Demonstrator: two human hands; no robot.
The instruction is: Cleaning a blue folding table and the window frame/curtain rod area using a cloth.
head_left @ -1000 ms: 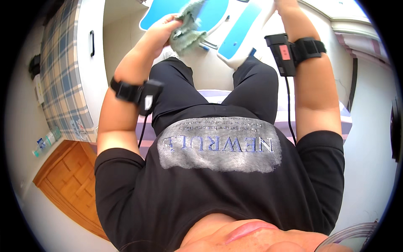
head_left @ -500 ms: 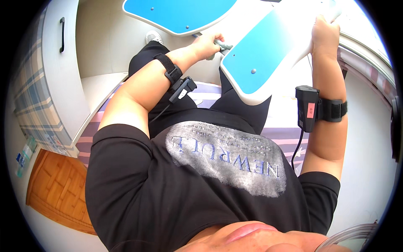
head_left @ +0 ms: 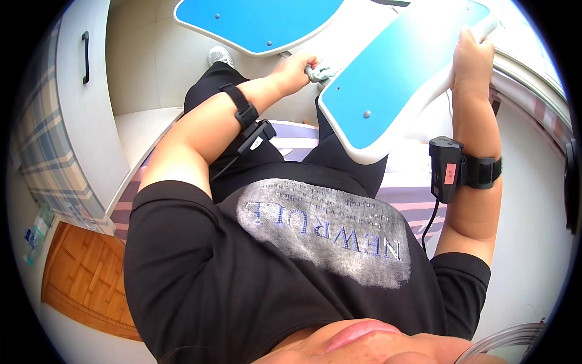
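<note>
Blue-and-cream plaid cloth [head_left: 45, 142] covers the side of a white cabinet [head_left: 91, 124] at far left, a black handle [head_left: 85, 57] on its door. Below the cloth lie clear bottles [head_left: 37, 235], blurred, near a brown wooden panel [head_left: 88, 282]. Next comes a pale shoe [head_left: 220, 56] on the person's foot, then a blue panel [head_left: 260, 24] with a white rim, beyond the left hand [head_left: 293, 73]. That hand is closed around a bunched grey-green rag [head_left: 319, 71], just beside the left edge of a long blue board [head_left: 385, 76]; whether rag and board touch, I cannot tell. White-edged like the panel, the board slants upward to the right, its lower corner over the person's thigh. At its upper right, the right hand [head_left: 473, 64] grips the white edge. Farther right hangs a striped curtain [head_left: 536, 112].
</note>
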